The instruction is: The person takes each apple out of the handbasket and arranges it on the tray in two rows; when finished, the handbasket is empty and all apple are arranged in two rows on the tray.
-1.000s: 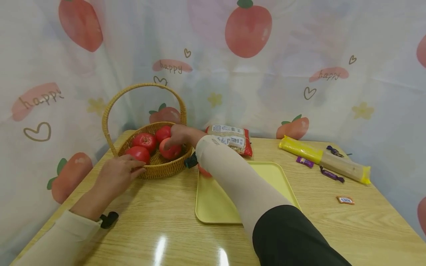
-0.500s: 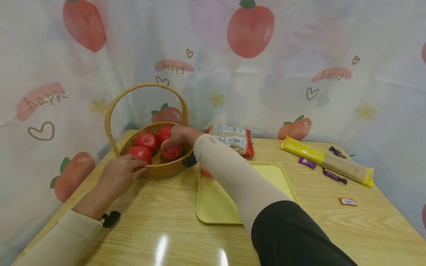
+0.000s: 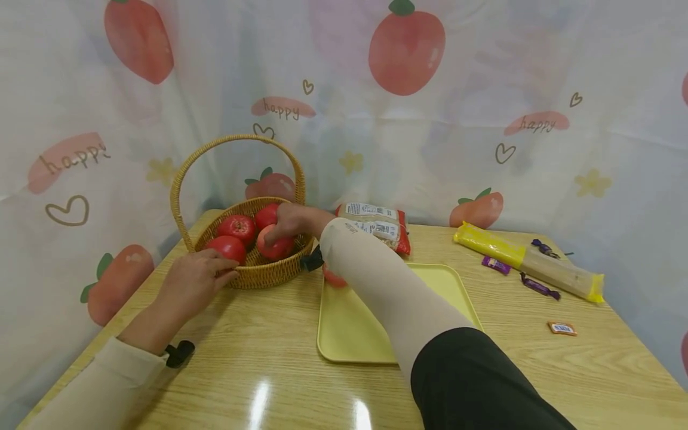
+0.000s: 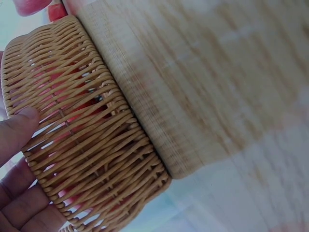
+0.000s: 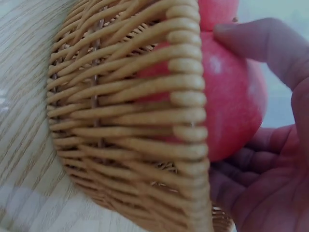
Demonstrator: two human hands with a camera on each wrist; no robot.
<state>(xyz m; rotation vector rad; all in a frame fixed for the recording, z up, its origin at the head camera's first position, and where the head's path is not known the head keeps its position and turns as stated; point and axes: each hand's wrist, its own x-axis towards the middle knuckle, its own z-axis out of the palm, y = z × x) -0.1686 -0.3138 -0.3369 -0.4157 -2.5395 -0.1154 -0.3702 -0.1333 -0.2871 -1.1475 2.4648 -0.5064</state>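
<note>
A wicker basket point(image 3: 269, 276) with a tall arched handle stands at the back left of the table, holding several red apples. My left hand point(image 3: 193, 280) grips its near left rim. In the left wrist view the thumb point(image 4: 21, 126) presses the outer weave, while the other fingers go behind the rim. My right hand point(image 3: 292, 221) reaches into the basket's right side and grips an apple point(image 5: 231, 96), its thumb on top and its fingers curled beneath. Two more apples, one at the left point(image 3: 227, 249) and one behind point(image 3: 237, 228), lie close to my left hand.
Right of the basket lies a yellow tray point(image 3: 349, 334), partly under my right forearm, with a red fruit point(image 3: 334, 278) at its far left corner. Behind are a red-edged food bag point(image 3: 376, 224), a long yellow packet point(image 3: 527, 260) and several small wrapped sweets point(image 3: 562, 328).
The head view has shifted slightly. My right forearm has moved a touch to the right, uncovering a little more of the red fruit on the tray. My left hand keeps its grip on the rim.
</note>
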